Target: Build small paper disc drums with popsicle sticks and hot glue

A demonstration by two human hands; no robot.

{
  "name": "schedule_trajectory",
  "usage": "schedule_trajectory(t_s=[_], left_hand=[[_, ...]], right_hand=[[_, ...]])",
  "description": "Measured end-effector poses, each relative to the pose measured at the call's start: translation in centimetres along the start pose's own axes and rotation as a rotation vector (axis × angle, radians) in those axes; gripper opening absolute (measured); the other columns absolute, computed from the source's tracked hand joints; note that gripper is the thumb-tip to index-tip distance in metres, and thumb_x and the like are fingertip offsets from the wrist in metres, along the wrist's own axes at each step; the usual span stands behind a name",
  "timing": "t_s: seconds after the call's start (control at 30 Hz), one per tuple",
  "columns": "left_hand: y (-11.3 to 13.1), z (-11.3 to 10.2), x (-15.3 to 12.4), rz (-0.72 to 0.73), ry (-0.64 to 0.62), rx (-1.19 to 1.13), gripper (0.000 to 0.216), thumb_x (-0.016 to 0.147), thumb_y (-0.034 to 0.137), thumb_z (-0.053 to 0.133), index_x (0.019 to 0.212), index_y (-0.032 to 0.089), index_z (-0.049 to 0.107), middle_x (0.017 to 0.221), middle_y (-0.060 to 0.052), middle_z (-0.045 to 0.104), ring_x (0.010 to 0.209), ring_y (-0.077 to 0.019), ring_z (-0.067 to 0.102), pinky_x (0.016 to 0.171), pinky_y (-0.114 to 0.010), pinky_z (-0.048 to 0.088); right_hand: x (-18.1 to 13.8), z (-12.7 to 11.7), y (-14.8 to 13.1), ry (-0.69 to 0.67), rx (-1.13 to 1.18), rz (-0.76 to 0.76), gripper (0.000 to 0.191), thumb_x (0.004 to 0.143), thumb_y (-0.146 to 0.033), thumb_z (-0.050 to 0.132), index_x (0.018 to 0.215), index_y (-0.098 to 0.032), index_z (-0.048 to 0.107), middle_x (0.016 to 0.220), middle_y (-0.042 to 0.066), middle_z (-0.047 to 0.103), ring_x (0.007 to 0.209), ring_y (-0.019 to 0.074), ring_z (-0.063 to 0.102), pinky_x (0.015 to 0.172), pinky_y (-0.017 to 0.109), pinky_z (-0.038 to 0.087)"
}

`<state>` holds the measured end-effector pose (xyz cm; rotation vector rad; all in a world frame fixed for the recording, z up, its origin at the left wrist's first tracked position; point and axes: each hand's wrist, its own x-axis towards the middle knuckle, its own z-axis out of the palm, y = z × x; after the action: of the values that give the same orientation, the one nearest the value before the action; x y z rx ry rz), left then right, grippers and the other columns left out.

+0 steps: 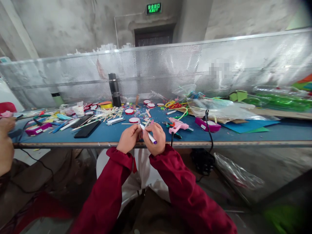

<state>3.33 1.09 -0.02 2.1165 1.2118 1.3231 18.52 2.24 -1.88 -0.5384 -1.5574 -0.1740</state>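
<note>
My right hand [156, 137] is closed around a white marker pen [150, 137] with a purple end that slants down to the right. My left hand [129, 137] meets it at the table's front edge, fingers pinched together. Whatever sits between the left fingertips is too small and hidden to make out. Just beyond the hands lies a round red-rimmed white piece [134, 120], with a similar red-rimmed disc [129, 111] behind it. To the right of my right hand rests a pink hot glue gun [178, 126], beside dark-handled pliers [175, 134].
A black phone [87, 129], wooden sticks [109, 114] and a black bottle [114, 91] stand to the left. Purple boxes [39, 129] [207, 124] flank me. Plastic bags and sheets [214, 109] cover the right. Another person's hand [6, 126] is at far left. A perforated metal screen [161, 71] closes the back.
</note>
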Motion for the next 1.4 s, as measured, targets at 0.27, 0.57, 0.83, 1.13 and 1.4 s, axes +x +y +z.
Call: schedule_trajectory(t_s=[0.27,0.57,0.83,1.13,1.4], left_hand=[[-0.12,-0.02,0.02,0.03,0.008,0.044,0.031,0.1,0.038,0.043,0.078,0.02,0.057,0.066,0.002,0.057,0.06,-0.0142,0.051,0.058,-0.026,0.038],[0.01,-0.08,-0.04,0.036,-0.003,0.052,0.034,0.101,0.04,0.041,0.077,0.02,0.054,0.065,0.002,0.056,0.059,-0.0138,0.051,0.059,-0.026,0.037],[-0.03,-0.12,0.02,0.035,-0.018,0.056,0.034,0.102,0.041,0.041,0.079,0.02,0.055,0.067,0.002,0.057,0.06,-0.0137,0.052,0.06,-0.026,0.038],[-0.43,-0.03,0.01,0.043,-0.012,0.049,0.034,0.102,0.041,0.041,0.08,0.02,0.055,0.067,0.002,0.057,0.06,-0.0134,0.052,0.06,-0.026,0.038],[-0.31,-0.13,0.06,0.042,-0.019,0.059,0.034,0.102,0.04,0.041,0.077,0.02,0.054,0.066,0.002,0.057,0.06,-0.0134,0.052,0.06,-0.026,0.038]], right_hand=[[-0.07,-0.06,0.03,0.006,0.009,0.024,0.01,0.085,-0.019,0.058,0.078,-0.025,0.055,0.073,0.001,0.065,0.073,0.0195,0.063,0.086,0.041,0.053],[-0.09,-0.18,0.1,0.004,0.03,0.035,0.011,0.085,-0.019,0.058,0.077,-0.025,0.055,0.072,0.0,0.064,0.073,0.0193,0.062,0.085,0.04,0.051],[-0.12,-0.19,0.19,0.025,0.054,0.003,0.013,0.085,-0.014,0.06,0.079,-0.025,0.054,0.072,0.0,0.063,0.072,0.0193,0.06,0.079,0.038,0.05],[-0.02,-0.15,-0.01,0.03,0.054,0.02,0.012,0.086,-0.015,0.059,0.079,-0.024,0.055,0.073,0.0,0.063,0.072,0.0189,0.06,0.079,0.038,0.05],[-0.06,-0.13,0.01,0.046,0.061,0.025,0.012,0.086,-0.015,0.059,0.079,-0.024,0.056,0.072,0.0,0.063,0.072,0.0191,0.06,0.077,0.038,0.049]])
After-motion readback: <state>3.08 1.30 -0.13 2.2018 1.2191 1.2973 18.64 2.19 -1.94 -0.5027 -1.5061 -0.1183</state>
